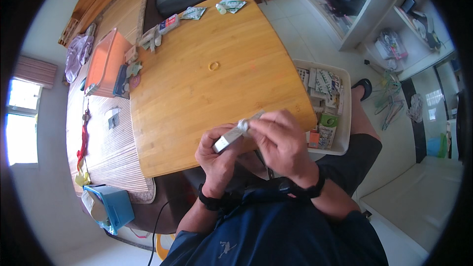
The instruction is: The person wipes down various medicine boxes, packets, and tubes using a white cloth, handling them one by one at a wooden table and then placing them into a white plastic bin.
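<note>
A narrow white carton point(227, 140) is gripped between the thumb and fingers of my left hand point(213, 156), just above the near edge of the wooden table point(197, 103). At the carton's far end, my right hand point(283, 143) pinches a small white piece point(243, 125). I cannot make out whether that piece is a flap or something coming out of the carton. Part of a flat greyish strip point(257, 115) shows beside the right fingertips. On the tabletop beyond my hands lies a yellow ring point(213, 66), touched by neither hand.
A white bin point(349, 118) full of cartons and packets stands right of the table. Green-white sachets point(193, 13) and a small white bottle point(220, 9) lie along the far edge. An orange basket point(109, 64) stands left, a blue bin point(118, 209) lower left.
</note>
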Action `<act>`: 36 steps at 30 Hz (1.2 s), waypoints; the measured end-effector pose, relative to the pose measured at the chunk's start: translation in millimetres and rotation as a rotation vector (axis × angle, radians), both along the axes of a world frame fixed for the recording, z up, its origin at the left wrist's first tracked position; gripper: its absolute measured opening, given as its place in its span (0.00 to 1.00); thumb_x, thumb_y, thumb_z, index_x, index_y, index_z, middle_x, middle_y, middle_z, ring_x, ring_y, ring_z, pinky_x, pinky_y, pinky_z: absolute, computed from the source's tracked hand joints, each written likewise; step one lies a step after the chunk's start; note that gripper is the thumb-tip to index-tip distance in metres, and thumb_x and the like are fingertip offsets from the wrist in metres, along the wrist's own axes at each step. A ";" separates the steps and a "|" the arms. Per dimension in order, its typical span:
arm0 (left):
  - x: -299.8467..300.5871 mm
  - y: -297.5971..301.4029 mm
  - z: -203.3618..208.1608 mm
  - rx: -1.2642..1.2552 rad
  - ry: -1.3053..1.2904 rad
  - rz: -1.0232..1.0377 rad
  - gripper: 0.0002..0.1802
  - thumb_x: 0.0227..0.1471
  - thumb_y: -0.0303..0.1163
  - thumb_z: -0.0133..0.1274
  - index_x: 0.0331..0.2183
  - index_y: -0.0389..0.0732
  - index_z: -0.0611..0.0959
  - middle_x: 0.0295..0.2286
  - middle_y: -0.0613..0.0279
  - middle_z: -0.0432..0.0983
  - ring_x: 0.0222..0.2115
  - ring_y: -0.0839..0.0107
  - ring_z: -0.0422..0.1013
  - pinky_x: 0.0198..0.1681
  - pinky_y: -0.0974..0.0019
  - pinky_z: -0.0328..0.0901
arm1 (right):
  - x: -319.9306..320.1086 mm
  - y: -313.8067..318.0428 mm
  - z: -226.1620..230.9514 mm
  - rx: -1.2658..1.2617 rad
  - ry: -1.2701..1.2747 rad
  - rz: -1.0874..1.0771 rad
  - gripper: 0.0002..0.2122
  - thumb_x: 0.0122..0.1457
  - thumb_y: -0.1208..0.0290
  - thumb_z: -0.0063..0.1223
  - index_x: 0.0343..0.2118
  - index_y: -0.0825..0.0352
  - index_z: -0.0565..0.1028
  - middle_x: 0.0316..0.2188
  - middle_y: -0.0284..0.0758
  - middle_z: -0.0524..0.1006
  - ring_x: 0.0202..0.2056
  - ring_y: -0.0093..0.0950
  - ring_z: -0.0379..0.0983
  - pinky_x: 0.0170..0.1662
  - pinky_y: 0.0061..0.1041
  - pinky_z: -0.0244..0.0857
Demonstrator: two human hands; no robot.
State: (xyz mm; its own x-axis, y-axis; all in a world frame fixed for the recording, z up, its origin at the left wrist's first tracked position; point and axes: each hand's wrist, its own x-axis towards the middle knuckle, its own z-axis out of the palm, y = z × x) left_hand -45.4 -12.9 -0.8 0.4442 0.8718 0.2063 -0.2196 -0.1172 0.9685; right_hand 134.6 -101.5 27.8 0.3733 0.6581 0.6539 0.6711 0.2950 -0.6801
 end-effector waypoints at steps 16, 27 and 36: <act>-11.4 -1.4 16.5 0.157 0.413 0.100 0.14 0.63 0.17 0.73 0.47 0.37 0.87 0.47 0.56 0.91 0.48 0.71 0.83 0.55 0.64 0.78 | 17.8 3.1 -12.7 -0.057 -0.057 -0.145 0.07 0.68 0.75 0.73 0.47 0.66 0.89 0.38 0.36 0.83 0.39 0.41 0.81 0.43 0.41 0.74; -4.4 13.4 56.3 0.777 0.790 0.016 0.20 0.56 0.23 0.74 0.51 0.40 0.93 0.42 0.53 0.89 0.44 0.47 0.83 0.52 0.50 0.76 | 7.0 -1.0 -12.7 -0.085 0.278 0.009 0.05 0.71 0.79 0.69 0.45 0.73 0.88 0.38 0.41 0.85 0.37 0.35 0.83 0.39 0.33 0.77; 8.9 7.6 45.4 0.509 0.613 -0.119 0.18 0.59 0.21 0.74 0.51 0.34 0.93 0.45 0.50 0.90 0.44 0.58 0.86 0.49 0.59 0.78 | 10.0 -10.6 9.6 -0.063 0.456 0.016 0.05 0.74 0.79 0.65 0.48 0.72 0.86 0.39 0.39 0.84 0.35 0.31 0.81 0.40 0.31 0.75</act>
